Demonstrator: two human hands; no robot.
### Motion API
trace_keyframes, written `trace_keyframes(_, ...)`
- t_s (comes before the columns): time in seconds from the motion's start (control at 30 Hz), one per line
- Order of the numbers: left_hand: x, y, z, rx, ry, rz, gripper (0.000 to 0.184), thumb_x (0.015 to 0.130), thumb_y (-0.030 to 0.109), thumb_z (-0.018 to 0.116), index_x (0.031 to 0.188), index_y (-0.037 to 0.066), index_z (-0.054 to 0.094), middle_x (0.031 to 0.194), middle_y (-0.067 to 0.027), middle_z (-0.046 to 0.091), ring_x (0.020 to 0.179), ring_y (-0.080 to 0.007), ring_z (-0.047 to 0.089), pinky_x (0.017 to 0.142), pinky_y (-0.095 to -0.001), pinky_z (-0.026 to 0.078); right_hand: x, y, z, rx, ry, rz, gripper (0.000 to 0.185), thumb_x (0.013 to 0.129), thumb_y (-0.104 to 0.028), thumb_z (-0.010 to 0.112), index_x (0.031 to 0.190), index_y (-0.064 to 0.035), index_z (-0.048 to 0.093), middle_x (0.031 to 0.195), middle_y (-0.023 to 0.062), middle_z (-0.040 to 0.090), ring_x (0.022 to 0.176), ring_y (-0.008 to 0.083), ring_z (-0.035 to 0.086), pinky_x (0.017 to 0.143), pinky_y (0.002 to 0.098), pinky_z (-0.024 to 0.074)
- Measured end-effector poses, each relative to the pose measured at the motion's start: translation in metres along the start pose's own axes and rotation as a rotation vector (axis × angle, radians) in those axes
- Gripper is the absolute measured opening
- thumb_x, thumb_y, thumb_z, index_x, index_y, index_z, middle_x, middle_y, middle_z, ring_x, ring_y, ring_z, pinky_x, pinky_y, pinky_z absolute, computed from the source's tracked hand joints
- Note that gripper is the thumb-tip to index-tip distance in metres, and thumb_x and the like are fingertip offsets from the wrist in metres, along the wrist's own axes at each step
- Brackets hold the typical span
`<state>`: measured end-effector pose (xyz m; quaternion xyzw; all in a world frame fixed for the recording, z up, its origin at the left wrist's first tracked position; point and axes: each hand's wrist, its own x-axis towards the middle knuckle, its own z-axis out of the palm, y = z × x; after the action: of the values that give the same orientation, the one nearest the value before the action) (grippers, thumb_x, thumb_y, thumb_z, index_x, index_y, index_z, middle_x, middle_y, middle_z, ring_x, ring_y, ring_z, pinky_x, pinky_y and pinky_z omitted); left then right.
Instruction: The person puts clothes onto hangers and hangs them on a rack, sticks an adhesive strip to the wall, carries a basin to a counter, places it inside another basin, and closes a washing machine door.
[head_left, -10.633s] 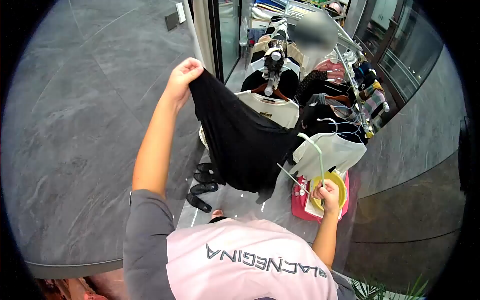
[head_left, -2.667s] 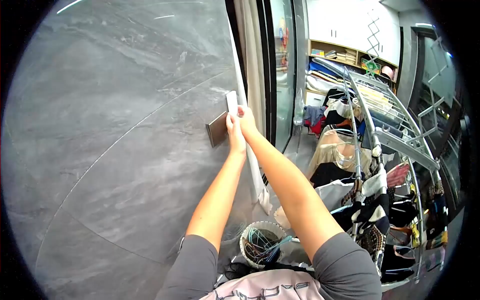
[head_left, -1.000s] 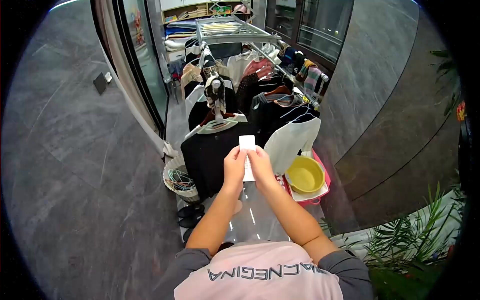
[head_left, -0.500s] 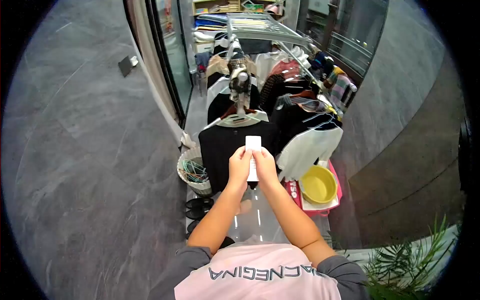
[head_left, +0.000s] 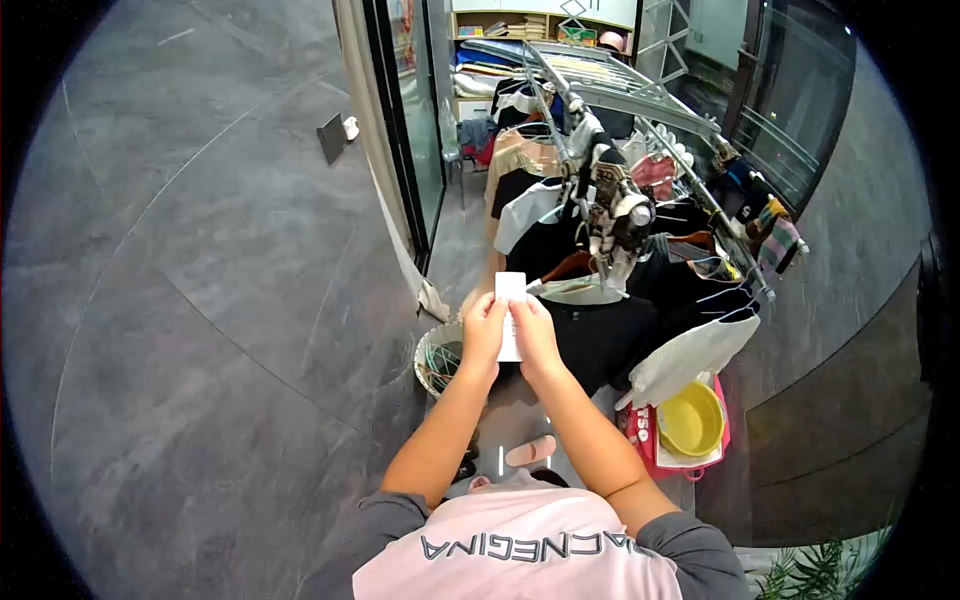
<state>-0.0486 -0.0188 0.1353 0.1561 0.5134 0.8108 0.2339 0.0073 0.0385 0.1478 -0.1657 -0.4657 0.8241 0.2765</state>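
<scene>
1. White handheld device [head_left: 511, 287]: a slim, narrow oblong with straight sides and slightly rounded corners. The upper part is plain and bright; lower down are faint marks, too small to read. Its long axis runs almost straight up the view.

2. Left grip [head_left: 483, 335] and right grip [head_left: 537, 338]: both grasp the device together, one along each long side, with bare forearms converging from below. The thumbs lie side by side across its near face; the fingers behind are largely hidden.

3. Position of the device relative to the grip: centred between the two hands. The upper end stands clear beyond the thumb tips; the middle is partly covered by the thumbs; the lower end shows in the gap between the palms. It is held in the air above the tiled floor [head_left: 518, 420], between that floor's left and right edges.

4. Surroundings: near the floor's left edge, a pale basket [head_left: 425, 382] contains thin hangers. Near the right edge, a yellow basin [head_left: 692, 418] rests on a pink-red container [head_left: 640, 435]. A black garment [head_left: 605, 335] hangs just right of the device in the view, with a white garment [head_left: 690, 362] farther right. Beyond stands a metal drying rack [head_left: 640, 100] hung with clothes.
</scene>
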Motion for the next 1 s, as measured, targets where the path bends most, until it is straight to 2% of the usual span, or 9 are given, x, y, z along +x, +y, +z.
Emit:
trace_keyframes(0.1,0.017,0.003,-0.021,-0.013,0.043,0.078,0.021,0.090,0.012,0.048,0.104,-0.002,0.055,0.085,-0.0051,0.061,0.069,-0.0104,0.059,0.061,-0.0238,0.047,0.020,0.015,0.014,-0.010,-0.071,0.029,0.019,0.088,-0.016,0.050,0.098,-0.0007,0.055,0.081,0.0033,0.058,0.068,0.0095,0.056,0.060,0.0242,0.0453)
trace_keyframes(0.2,0.034,0.012,-0.044,0.028,0.050,0.099,0.023,0.090,0.013,0.048,0.105,-0.002,0.054,0.087,-0.0059,0.061,0.071,-0.0115,0.059,0.062,-0.0246,0.048,0.035,0.027,0.037,-0.029,-0.057,0.031,0.020,0.088,-0.015,0.049,0.099,0.0001,0.054,0.082,0.0039,0.058,0.069,0.0097,0.056,0.062,0.0246,0.0456)
trace_keyframes(0.37,0.054,0.025,-0.068,-0.010,0.106,0.119,0.020,0.089,0.011,0.048,0.102,-0.003,0.056,0.087,-0.0053,0.061,0.073,-0.0098,0.059,0.063,-0.0236,0.047,0.060,0.041,0.059,0.013,-0.179,0.079,0.017,0.089,-0.016,0.049,0.099,-0.0017,0.053,0.082,0.0036,0.058,0.070,0.0097,0.056,0.062,0.0241,0.0463)
trace_keyframes(0.6,0.078,0.022,-0.063,0.042,-0.014,0.056,0.022,0.090,0.013,0.049,0.106,-0.001,0.056,0.086,-0.0047,0.061,0.070,-0.0103,0.059,0.062,-0.0240,0.047,0.074,0.048,0.057,0.068,-0.022,-0.028,0.016,0.089,-0.015,0.048,0.093,-0.0015,0.054,0.079,0.0026,0.057,0.067,0.0095,0.055,0.061,0.0241,0.0449)
trace_keyframes(0.67,0.080,0.014,-0.059,0.049,-0.028,0.036,0.023,0.090,0.013,0.050,0.107,-0.001,0.055,0.087,-0.0047,0.062,0.071,-0.0103,0.059,0.062,-0.0239,0.047,0.078,0.051,0.046,0.006,0.005,-0.047,0.016,0.088,-0.015,0.048,0.093,-0.0013,0.054,0.078,0.0030,0.057,0.067,0.0099,0.055,0.061,0.0243,0.0451)
trace_keyframes(0.8,0.086,0.007,-0.052,0.063,-0.068,0.002,0.024,0.089,0.013,0.051,0.107,-0.002,0.055,0.089,-0.0054,0.062,0.075,-0.0111,0.060,0.066,-0.0240,0.048,0.087,0.054,0.035,0.075,0.045,-0.050,0.014,0.086,-0.015,0.048,0.091,-0.0034,0.054,0.075,0.0016,0.056,0.064,0.0099,0.054,0.058,0.0248,0.0452)
trace_keyframes(0.97,0.101,-0.009,-0.050,0.048,-0.095,-0.005,0.022,0.089,0.012,0.050,0.107,-0.001,0.057,0.088,-0.0046,0.063,0.075,-0.0107,0.060,0.066,-0.0239,0.048,0.098,0.060,0.023,0.075,0.073,-0.077,0.014,0.085,-0.015,0.049,0.092,-0.0033,0.054,0.078,0.0020,0.056,0.068,0.0105,0.054,0.062,0.0257,0.0456)
trace_keyframes(1.0,0.106,-0.014,-0.051,0.050,-0.098,0.017,0.023,0.089,0.013,0.051,0.107,0.000,0.057,0.089,-0.0043,0.063,0.074,-0.0107,0.060,0.066,-0.0239,0.048,0.100,0.061,0.019,0.034,0.061,-0.070,0.020,0.087,-0.015,0.048,0.100,-0.0002,0.051,0.084,0.0045,0.056,0.073,0.0116,0.054,0.067,0.0263,0.0454)
